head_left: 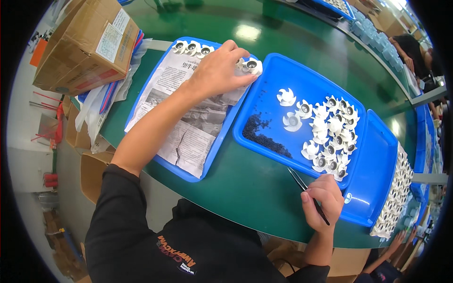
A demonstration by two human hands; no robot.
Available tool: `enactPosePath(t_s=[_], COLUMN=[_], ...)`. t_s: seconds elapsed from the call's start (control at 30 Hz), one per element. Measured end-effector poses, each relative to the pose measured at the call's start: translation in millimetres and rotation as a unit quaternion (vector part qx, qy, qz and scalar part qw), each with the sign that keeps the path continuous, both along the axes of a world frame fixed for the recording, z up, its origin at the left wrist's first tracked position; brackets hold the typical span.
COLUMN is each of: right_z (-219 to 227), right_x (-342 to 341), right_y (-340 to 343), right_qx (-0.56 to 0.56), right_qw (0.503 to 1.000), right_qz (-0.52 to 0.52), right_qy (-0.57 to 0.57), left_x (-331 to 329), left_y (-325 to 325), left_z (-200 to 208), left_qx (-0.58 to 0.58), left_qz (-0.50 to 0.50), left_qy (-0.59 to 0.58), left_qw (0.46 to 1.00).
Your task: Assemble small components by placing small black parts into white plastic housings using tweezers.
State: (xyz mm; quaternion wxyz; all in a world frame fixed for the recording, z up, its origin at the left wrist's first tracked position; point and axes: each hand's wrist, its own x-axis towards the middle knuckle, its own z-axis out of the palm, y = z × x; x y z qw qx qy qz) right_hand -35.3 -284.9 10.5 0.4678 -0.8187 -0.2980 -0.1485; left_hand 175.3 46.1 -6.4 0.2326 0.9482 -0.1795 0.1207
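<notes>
Black shirt (137,250) nearest. Left hand (216,70) half-curled about white fan (252,65) in newspaper-lined tray (191,177) — gripping, cannot tell. Right hand (326,200) closed round black tweezers (322,214) — near fan tray (302,78).

Factory workshop: trays (306,80) of impellers (334,125)

White impellers (334,125), bright blue tray (283,73)

Left hand (219,69) over far end of left blue tray (225,132) lined with newspaper (188,146), at row of white fan wheels (192,48); grip unclear. Right hand (324,200) holds black tweezers (301,182) near middle blue tray (314,86): more fan wheels (335,124) right, small black bits (262,133) left. Cardboard box (78,52) far left.
</notes>
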Motion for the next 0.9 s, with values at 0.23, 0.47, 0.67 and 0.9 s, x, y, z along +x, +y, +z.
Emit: enactPosePath(t_s=[0.23,0.47,0.67,0.9], right_z=[-0.5,2.2,-2.5,-14.7], right_x=[1.1,2.8,5.8,18.4], right_y=[1.3,3.3,2.3,5.1], right_qx=[-0.005,-0.016,-0.03,-0.077], right_qw=[1.0,1.0,0.998,0.993], right_qz=[-0.009,-0.026,-0.057,-0.084], right_qy=[0.005,0.005,0.005,0.027], left_x=[6.6,8.9,-7.9,-36.2], left_y=[-6.4,-3.0,-35.7,-94.7], left_z=[6.2,4.5,10.5,-8.6], left_qx=[0.026,0.045,-0.001,0.091], left_qz=[-0.001,0.0,-0.157,-0.294], left_qy=[0.006,0.004,-0.069,-0.019], left_qw=[1.0,0.999,0.985,0.951])
